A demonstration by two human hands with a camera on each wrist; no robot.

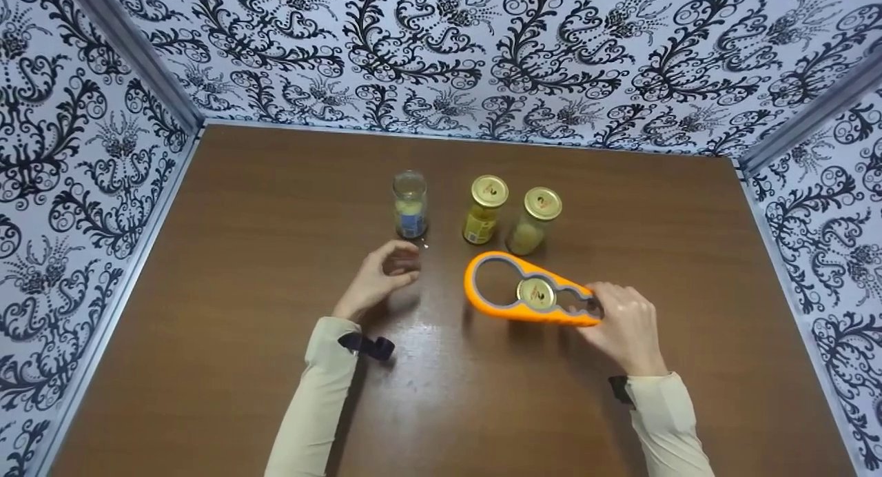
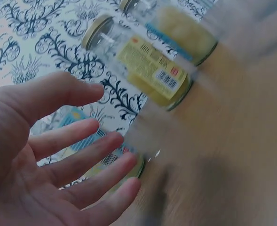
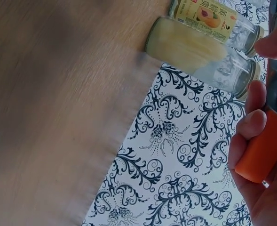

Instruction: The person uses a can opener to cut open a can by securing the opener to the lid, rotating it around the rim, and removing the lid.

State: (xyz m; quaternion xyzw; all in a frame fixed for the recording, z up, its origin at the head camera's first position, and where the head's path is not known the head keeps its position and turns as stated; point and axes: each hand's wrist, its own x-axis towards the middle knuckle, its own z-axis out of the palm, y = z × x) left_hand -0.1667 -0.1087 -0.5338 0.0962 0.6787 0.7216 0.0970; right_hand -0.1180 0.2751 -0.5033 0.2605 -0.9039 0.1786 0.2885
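My right hand (image 1: 623, 322) grips the handle end of an orange jar opener (image 1: 482, 308), its fingers curled round the orange grip in the right wrist view. A gold lid (image 1: 536, 293) shows within the middle opening of the opener. My left hand (image 1: 379, 277) holds nothing; its fingers are loosely bent, just in front of a lidless glass jar (image 1: 411, 208) with a blue label. In the left wrist view the spread fingers (image 2: 100, 165) overlap that jar.
Right of the lidless jar stand a yellow-labelled jar (image 1: 481, 218) with a gold lid and another gold-lidded jar (image 1: 530, 229) with pale contents. All are upright on the brown table (image 1: 275, 208). Black-and-white patterned panels (image 1: 455, 56) border the table at the back and sides.
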